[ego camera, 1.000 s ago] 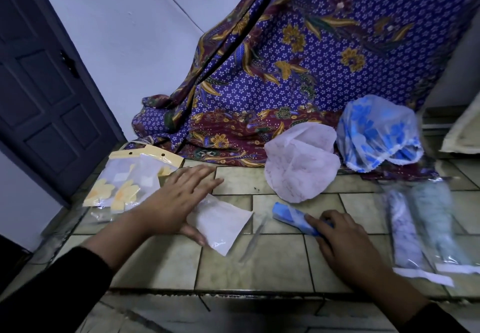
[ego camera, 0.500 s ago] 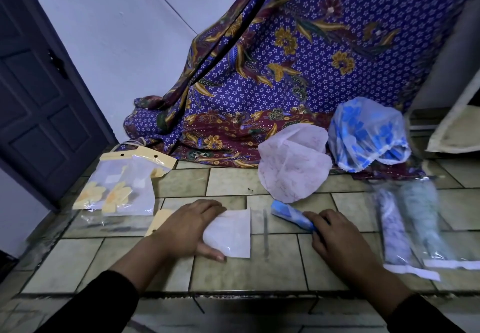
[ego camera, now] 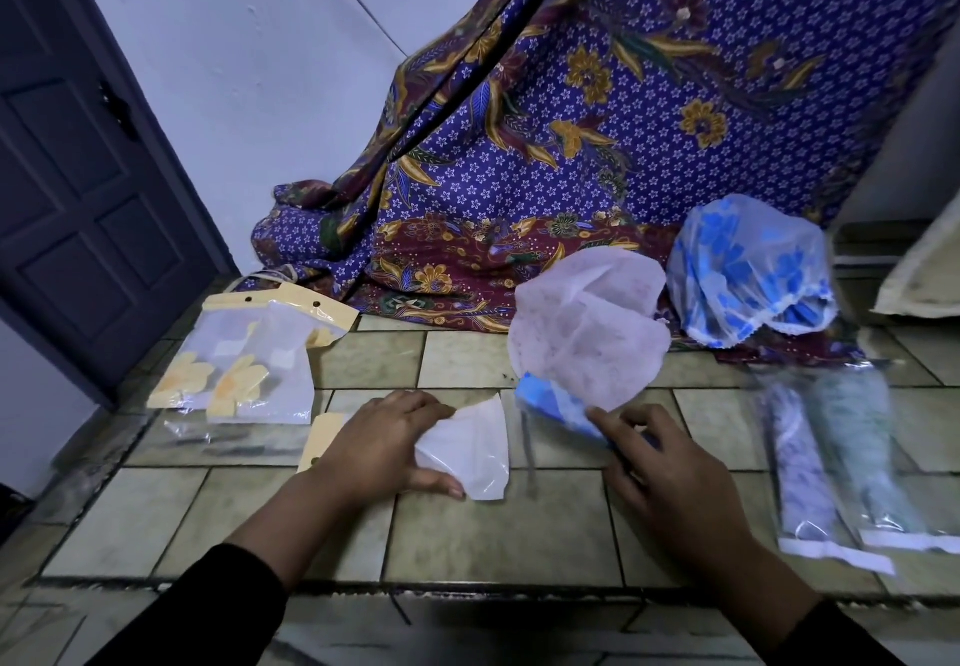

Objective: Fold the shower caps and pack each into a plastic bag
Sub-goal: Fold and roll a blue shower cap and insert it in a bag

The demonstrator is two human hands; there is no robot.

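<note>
Pinching the left end of a clear plastic bag with the left hand: thumb underneath, fingers curled over the top, grip closed on the bag. Bag slightly crumpled, lying around the middle of the tiled floor, a little back from its near edge. Just under the wrist side of that hand, a yellow card with punched holes.

To the right of the bag, close but apart, a folded blue shower cap, rolled into a narrow strip. Right hand at its near end, fingers bent around it, grip closed on the cap. Far end of the strip tucked beneath a pink shower cap spread loosely open towards the far edge.

Further right along the far edge, a blue-flowered shower cap, puffed up and resting on the hem of a purple batik cloth draped down the wall.

By the right edge, two packed bags side by side, each with a rolled cap inside; blurred, so no finer detail.

Near the far left corner, a heap of empty bags with yellow headers. Beyond the left edge, a dark panelled door.
</note>
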